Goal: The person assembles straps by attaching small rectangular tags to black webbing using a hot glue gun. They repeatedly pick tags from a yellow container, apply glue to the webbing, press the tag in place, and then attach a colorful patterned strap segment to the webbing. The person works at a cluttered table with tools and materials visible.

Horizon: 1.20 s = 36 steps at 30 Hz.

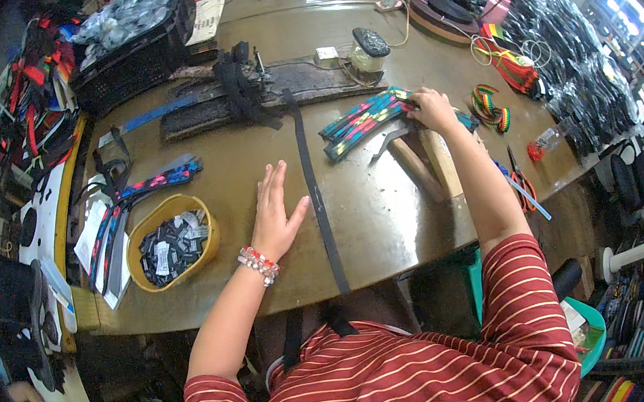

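My left hand (275, 215) rests flat on the brown table with its fingers stretched out and nothing in it. Just to its right, a long black strap (315, 194) runs from the black-topped board down to the table's near edge. Farther right, my right hand (432, 110) has its fingers closed on the right part of a bundle of multicoloured patterned straps (364, 120). The fingertips are partly hidden, so how many straps they grip cannot be told. Below that hand lie pieces of wood (441, 162), partly covered by my forearm.
Left of my left hand stands a yellow tub (211, 236) of small dark pieces. Patterned straps (160, 179) lie behind it. A long board (298, 82) carries a glass jar (368, 57). Orange-handled scissors (526, 189) and a striped strap roll (490, 107) lie at right.
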Each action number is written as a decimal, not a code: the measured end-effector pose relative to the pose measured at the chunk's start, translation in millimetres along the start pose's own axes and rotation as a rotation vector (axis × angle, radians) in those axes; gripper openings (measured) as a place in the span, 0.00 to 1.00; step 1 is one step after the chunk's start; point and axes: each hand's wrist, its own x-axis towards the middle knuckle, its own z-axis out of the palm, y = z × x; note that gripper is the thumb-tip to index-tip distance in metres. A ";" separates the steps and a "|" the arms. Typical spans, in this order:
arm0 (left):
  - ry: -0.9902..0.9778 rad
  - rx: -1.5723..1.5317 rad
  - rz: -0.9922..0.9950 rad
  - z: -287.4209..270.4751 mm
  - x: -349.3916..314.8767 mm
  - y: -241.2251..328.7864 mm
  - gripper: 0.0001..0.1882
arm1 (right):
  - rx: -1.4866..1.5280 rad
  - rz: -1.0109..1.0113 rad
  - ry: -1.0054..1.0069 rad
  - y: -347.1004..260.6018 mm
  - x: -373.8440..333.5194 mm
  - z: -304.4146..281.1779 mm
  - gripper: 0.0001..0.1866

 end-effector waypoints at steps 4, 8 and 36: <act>0.048 -0.080 0.010 -2.0 -1.2 -1.9 0.31 | -0.098 -0.003 0.068 1.5 -2.0 7.6 0.16; 0.115 -0.117 -0.065 1.3 -3.2 -3.9 0.27 | -0.188 0.063 -0.022 6.8 -5.7 11.1 0.14; 0.002 0.089 -0.252 -5.0 -22.5 25.1 0.07 | 0.788 -0.079 0.109 -208.5 -132.8 -0.2 0.09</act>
